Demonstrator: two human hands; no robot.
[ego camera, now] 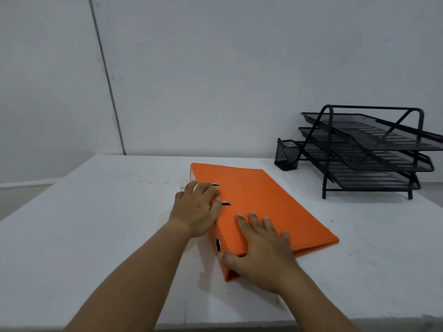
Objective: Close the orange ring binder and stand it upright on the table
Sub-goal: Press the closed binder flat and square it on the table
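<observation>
Binder contents hidden under shut cover. Our left hand (197, 210) and right hand (261, 250) rest spread flat on the orange ring binder (261, 202), gripping nothing.

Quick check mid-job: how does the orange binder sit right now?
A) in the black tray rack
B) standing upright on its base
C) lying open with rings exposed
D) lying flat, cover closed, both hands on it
D: the orange binder lies flat and closed on the table, with the left hand at its spine edge and the right hand on its cover.
</observation>
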